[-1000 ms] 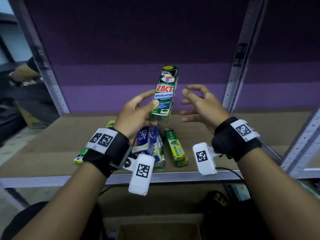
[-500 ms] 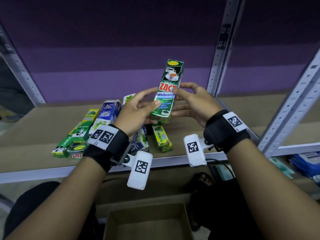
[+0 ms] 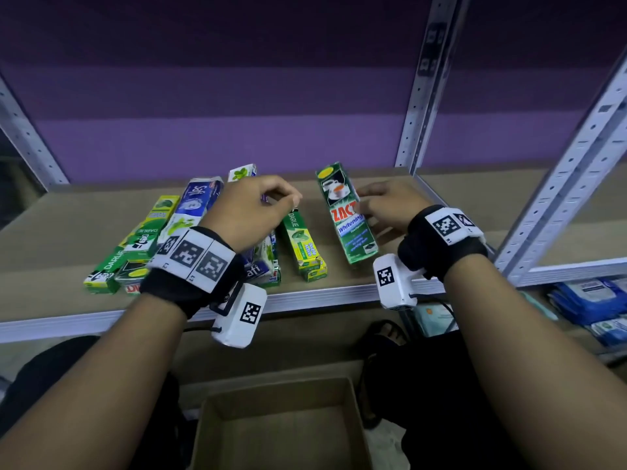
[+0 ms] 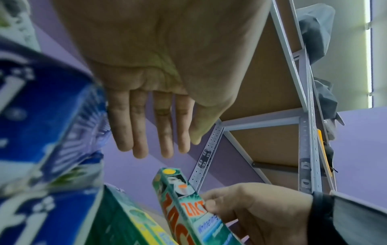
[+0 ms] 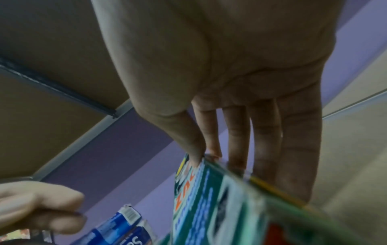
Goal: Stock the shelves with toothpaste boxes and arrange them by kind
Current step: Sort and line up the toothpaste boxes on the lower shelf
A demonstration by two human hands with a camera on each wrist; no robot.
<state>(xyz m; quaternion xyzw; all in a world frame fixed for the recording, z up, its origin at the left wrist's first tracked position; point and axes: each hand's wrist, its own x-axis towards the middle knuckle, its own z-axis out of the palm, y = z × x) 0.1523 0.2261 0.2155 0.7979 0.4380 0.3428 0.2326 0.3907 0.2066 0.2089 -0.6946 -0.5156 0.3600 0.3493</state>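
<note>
A green Zact Whitening box (image 3: 349, 228) lies lengthwise on the brown shelf board (image 3: 64, 218), to the right of the other boxes. My right hand (image 3: 366, 206) pinches its right edge between thumb and fingers; the right wrist view shows the same pinch (image 5: 207, 157) on the Zact box (image 5: 209, 207). My left hand (image 3: 285, 198) hovers over the blue Safi boxes (image 3: 195, 201) and holds nothing. In the left wrist view the left fingers (image 4: 140, 140) hang straight above the Zact box (image 4: 188, 212).
A green-yellow Darlie box (image 3: 303, 244) lies just left of the Zact box. More Darlie boxes (image 3: 135, 245) lie at the far left. Grey perforated posts (image 3: 424, 79) bound the bay on the right. An open cardboard box (image 3: 281, 432) sits below the shelf.
The Zact box went from upright between both hands down onto the shelf at the right. My left hand let go and moved left over the Safi boxes.
</note>
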